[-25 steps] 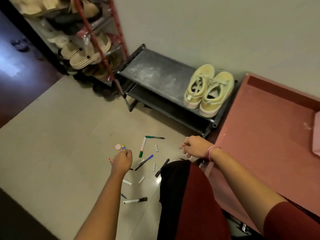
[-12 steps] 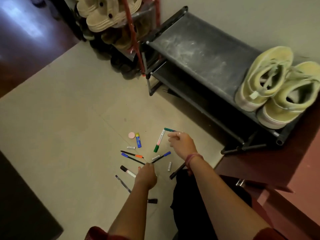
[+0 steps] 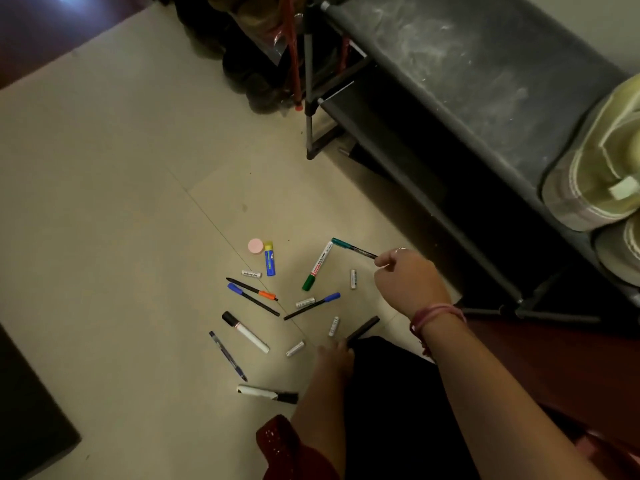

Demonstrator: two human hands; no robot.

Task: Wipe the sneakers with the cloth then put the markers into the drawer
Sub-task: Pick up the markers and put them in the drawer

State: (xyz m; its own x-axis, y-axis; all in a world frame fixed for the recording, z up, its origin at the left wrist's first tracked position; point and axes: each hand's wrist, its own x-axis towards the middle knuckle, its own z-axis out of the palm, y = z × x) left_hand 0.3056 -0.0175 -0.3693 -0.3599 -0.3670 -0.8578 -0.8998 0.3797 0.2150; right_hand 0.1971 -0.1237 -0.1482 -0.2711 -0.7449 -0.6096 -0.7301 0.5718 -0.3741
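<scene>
The pale tiled floor [image 3: 104,202] takes up most of the view, with a dark grey shoe rack [image 3: 485,81] set along the top right. The pale yellow sneakers [image 3: 595,181] are parked on the rack's top shelf at the far right edge, only partly in view. Markers and pens are scattered on the floor in a loose bunch: a green-capped white marker [image 3: 317,266], a black-capped white marker [image 3: 245,331], another black-and-white marker [image 3: 267,393] nearer the body, a couple of blue-capped pens, plus a blue glue stick [image 3: 269,258] beside a pink round thing [image 3: 255,245]. The teal pen [image 3: 353,248] is pinched at its end by the right hand [image 3: 408,282]. The left hand [image 3: 334,358] is down on the floor by a dark marker [image 3: 363,329]; its grip can't be made out.
</scene>
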